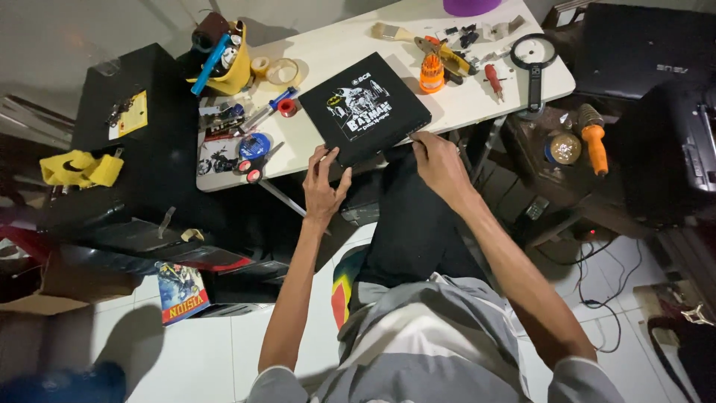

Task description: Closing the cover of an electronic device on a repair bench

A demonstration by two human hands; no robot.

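The white bench (477, 93) carries a flat black case (364, 109) with a white printed graphic on its lid, lying at the near edge and partly overhanging it. The left hand (322, 186) grasps the case's near-left corner, fingers spread along the edge; the right hand (438, 160) pinches its near-right edge. The lid appears closed, so the step in hand is judged to be positioning or opening the case. Parting the halves would call for a steady hold on the base and a fingertip purchase on the seam. A yellow holder (233, 66) at the bench's far left contains a blue tool and other items too cluttered to identify. An orange bit holder (432, 73) stands just beyond the case.
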